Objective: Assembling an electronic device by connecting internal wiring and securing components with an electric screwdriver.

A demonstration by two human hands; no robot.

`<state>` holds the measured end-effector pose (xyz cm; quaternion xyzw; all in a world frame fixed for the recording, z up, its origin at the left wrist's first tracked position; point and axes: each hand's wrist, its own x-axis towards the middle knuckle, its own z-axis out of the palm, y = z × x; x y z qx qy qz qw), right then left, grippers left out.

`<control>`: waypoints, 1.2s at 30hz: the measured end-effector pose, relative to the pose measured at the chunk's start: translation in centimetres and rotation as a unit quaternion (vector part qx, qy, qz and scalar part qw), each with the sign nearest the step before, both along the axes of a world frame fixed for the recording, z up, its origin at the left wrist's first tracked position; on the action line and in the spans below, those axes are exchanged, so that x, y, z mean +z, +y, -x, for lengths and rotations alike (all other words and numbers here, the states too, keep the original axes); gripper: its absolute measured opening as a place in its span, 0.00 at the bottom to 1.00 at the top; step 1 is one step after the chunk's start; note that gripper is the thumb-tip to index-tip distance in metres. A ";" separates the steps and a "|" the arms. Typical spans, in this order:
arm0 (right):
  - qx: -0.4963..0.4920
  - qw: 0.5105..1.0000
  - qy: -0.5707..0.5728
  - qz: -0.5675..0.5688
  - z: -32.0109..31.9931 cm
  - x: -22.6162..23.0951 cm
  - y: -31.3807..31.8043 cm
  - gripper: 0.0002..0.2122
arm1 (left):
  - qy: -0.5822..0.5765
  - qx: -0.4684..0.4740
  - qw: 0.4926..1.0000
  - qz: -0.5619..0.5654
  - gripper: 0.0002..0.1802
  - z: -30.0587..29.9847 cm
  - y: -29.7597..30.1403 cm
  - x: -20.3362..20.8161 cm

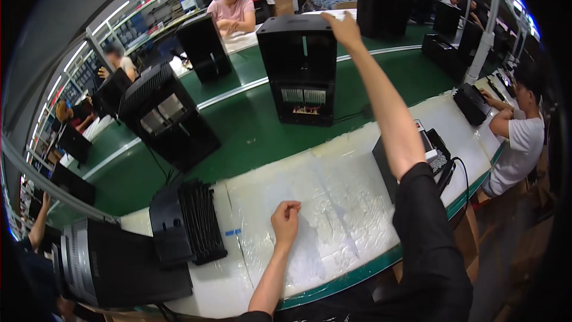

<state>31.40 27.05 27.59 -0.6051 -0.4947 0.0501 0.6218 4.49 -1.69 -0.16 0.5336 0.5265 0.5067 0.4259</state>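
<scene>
A tall black cabinet (301, 53) stands upright on the green surface beyond my white-covered table. Two whitish ribbed panels and some reddish parts show in its lower opening. My right hand (344, 31) reaches far forward to the cabinet's top right corner, its fingers stretched apart along the edge. It appears to touch that corner. Over the plastic-covered tabletop (339, 203) my left hand (285, 222) hovers with curled fingers. Whatever it may hold is hidden by the fingers.
At left are a stack of thin black panels (202, 220) and a large black case (119, 262). A black bin (440, 162) of small silvery parts sits right. More black cabinets (164, 110) stand along the green line. A co-worker (518, 122) works at far right, others beyond.
</scene>
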 end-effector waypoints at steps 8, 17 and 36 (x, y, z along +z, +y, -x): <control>0.182 0.942 0.272 -0.073 2.0 -1.6 -1.2 0.24 | 0.042 0.006 0.999 0.001 0.09 -0.4 -0.1 0.6; 0.170 0.950 0.235 -0.115 1.9 -2.3 -6.1 0.27 | 0.049 -0.007 0.999 0.001 0.09 -1.6 -0.4 1.3; 0.202 0.939 0.258 -0.102 1.2 -1.5 -9.6 0.29 | 0.033 -0.011 0.999 -0.011 0.10 -1.0 -0.8 1.3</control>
